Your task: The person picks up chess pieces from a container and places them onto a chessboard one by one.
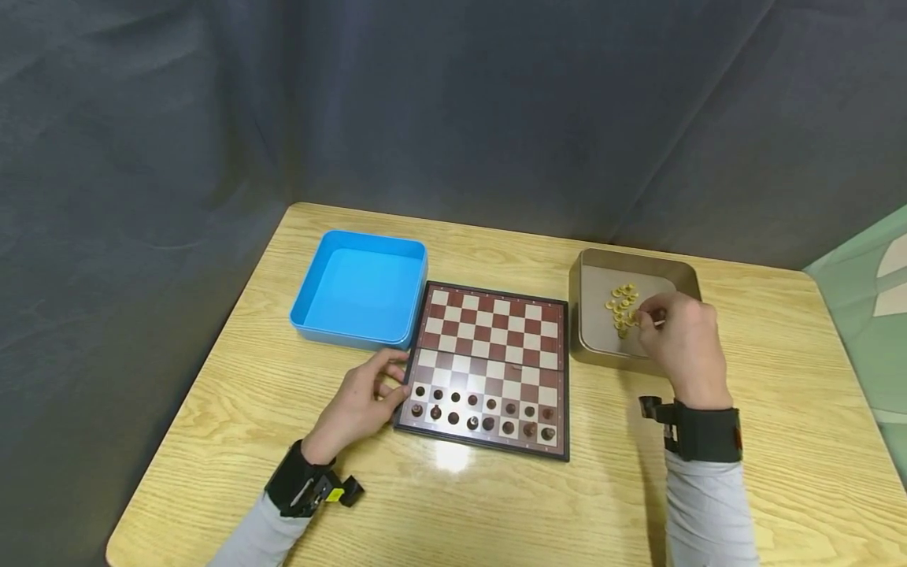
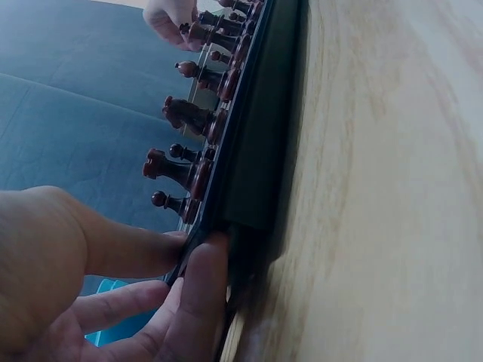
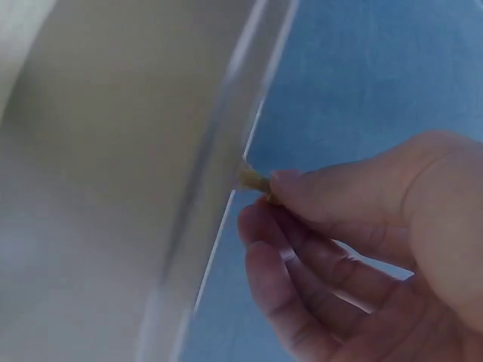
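Observation:
A chessboard (image 1: 489, 334) lies in the middle of the table, with two rows of dark chess pieces (image 1: 472, 423) standing on its near side. My left hand (image 1: 361, 398) grips the board's left edge; in the left wrist view the thumb (image 2: 132, 253) is above and a finger below. Over the grey box (image 1: 588, 346) on the right is my right hand (image 1: 683, 339). Its thumb and fingers pinch a small yellowish chess piece (image 3: 255, 181), whose exact kind I cannot tell. More yellow pieces (image 1: 623, 303) lie loose in that box.
A blue box (image 1: 357, 295) stands at the board's upper left, close against its corner. Wooden table (image 1: 460, 512) surrounds the board, and a dark cloth (image 1: 453, 118) hangs behind the table's far edge.

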A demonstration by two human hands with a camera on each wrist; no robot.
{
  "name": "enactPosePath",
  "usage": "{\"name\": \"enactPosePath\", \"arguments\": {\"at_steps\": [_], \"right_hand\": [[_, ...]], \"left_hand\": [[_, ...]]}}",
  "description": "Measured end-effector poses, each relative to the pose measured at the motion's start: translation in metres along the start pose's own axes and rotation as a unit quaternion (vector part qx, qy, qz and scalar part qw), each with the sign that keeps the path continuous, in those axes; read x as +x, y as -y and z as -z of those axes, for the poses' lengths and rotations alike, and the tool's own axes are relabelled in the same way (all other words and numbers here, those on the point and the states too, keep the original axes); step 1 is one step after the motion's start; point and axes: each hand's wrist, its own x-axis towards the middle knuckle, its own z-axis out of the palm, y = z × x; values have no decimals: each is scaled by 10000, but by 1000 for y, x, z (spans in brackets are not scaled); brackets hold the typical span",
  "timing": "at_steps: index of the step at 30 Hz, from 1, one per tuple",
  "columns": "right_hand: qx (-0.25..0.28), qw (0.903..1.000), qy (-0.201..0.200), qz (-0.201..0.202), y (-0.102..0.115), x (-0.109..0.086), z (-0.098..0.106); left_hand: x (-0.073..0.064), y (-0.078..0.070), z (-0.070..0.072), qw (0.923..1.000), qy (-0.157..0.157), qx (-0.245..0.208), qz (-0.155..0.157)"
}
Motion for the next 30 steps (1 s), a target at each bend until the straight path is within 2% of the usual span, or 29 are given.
{"name": "enactPosePath", "arguments": {"at_steps": [7, 13, 20, 30], "right_hand": [[68, 9992, -230, 320, 18, 6, 0], [201, 9987, -175, 429, 31, 11, -5], [354, 9937, -325, 1016, 38, 15, -18], [385, 9961, 200, 773, 47, 14, -42]], "left_hand": [[-1, -1, -1, 9999, 37, -126, 6], [-1, -1, -2, 9992, 146, -367, 13], [1, 0, -1, 9989, 161, -428, -48], [0, 2, 1, 9988, 150, -472, 0]]}}
